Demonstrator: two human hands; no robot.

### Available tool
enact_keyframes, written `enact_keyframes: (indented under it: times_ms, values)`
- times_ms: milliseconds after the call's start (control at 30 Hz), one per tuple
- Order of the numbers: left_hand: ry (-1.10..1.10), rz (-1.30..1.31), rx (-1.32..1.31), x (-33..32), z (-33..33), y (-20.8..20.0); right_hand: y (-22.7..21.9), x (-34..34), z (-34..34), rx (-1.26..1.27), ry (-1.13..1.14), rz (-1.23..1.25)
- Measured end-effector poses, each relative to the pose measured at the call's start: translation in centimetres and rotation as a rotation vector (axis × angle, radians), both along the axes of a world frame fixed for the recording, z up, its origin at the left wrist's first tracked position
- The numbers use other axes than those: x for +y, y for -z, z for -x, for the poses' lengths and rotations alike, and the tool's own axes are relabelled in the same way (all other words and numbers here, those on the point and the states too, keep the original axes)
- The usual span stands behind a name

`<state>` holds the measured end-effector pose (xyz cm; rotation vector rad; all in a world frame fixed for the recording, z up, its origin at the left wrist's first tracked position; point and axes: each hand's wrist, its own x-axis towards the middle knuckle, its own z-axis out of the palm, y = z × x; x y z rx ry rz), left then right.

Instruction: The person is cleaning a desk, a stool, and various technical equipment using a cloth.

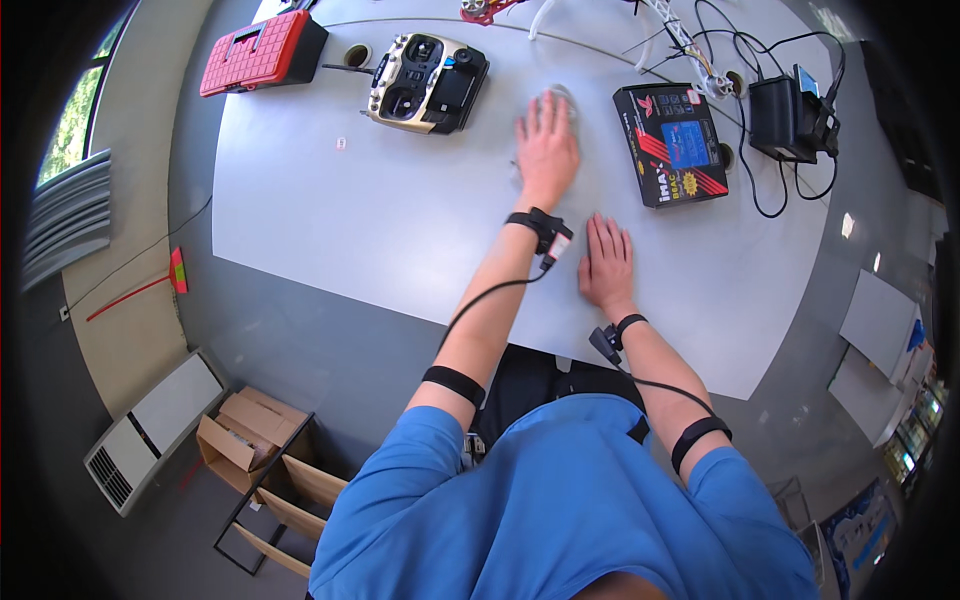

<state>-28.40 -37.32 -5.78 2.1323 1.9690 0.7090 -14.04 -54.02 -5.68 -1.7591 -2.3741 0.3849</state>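
My left hand point(548, 150) lies palm down on a pale grey cloth point(565, 98), pressing it against the white table point(320, 210). Its fingers are stretched forward and slightly blurred. Most of the cloth is hidden under the hand; bits show past the fingertips and beside the palm. Nearer to me and to the right, my right hand point(607, 265) rests flat on the bare tabletop, fingers extended, holding nothing. Just beyond the right hand stands a black box with red stripes and a blue panel point(672, 145).
At the far left are a red toolbox point(262, 52) and a remote controller point(428, 82) with two sticks. A black power adapter point(782, 118) with loose cables sits at the right. Part of a drone frame point(680, 35) reaches over the far edge. A cardboard box point(245, 435) stands lower left.
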Motion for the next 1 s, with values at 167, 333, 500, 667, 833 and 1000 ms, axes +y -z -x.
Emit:
enact_keyframes:
  times_ms: [167, 333, 500, 667, 833, 1000]
  values:
    - [-0.064, 0.025, -0.048, -5.7, 6.1, -0.1, -0.5, 0.2, -0.4, -0.049, -0.006, 0.008]
    - [-0.391, 0.077, -0.004, -17.6, 13.3, -0.1, -0.5, 0.2, -0.3, -0.087, -0.005, 0.037]
    - [-0.706, 0.117, 0.077, -21.8, 17.7, -0.6, -0.1, 0.0, -0.4, -0.077, -0.012, 0.016]
    - [-0.878, 0.097, 0.087, -19.1, 20.0, 0.2, 0.0, 0.0, -0.5, -0.08, -0.007, -0.005]
    - [-0.851, 0.063, 0.13, -15.9, 23.3, 0.4, -0.3, 0.3, 0.0, -0.073, -0.016, 0.004]
    - [-0.571, 0.011, 0.203, -13.4, 24.5, 0.1, -0.3, -0.5, -0.5, -0.085, -0.021, 0.008]
